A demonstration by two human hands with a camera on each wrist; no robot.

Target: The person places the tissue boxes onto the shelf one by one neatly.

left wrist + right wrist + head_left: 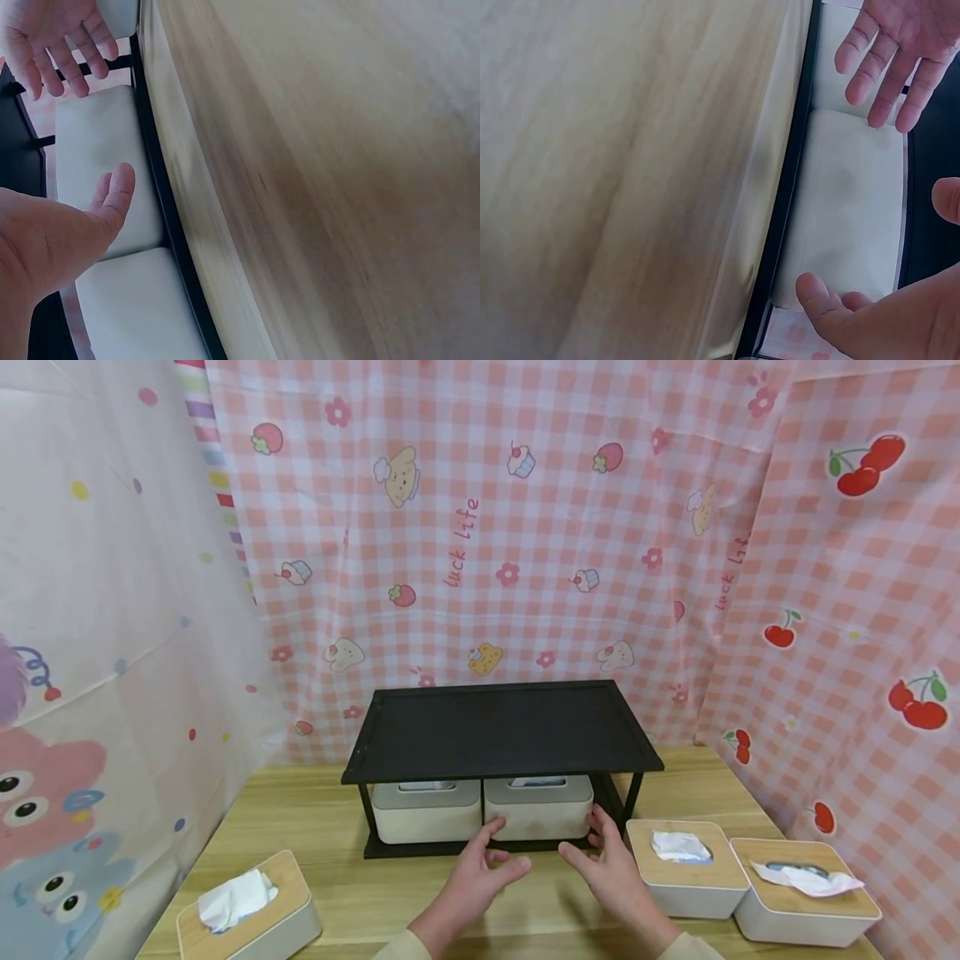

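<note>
Two tissue boxes sit side by side on the lower level of a black rack: a left one and a right one, both pale with grey tops. My left hand is in front of the right box's left end, thumb and fingers spread apart. Near that box's right end is my right hand, its fingertips close to the corner; contact cannot be told. Neither hand holds anything. In the right wrist view the box's pale front lies between both hands.
Two tissue boxes with wood-look lids, one beside another, stand right of the rack on the wooden table. A similar box stands at front left. Patterned curtains hang behind and at the sides.
</note>
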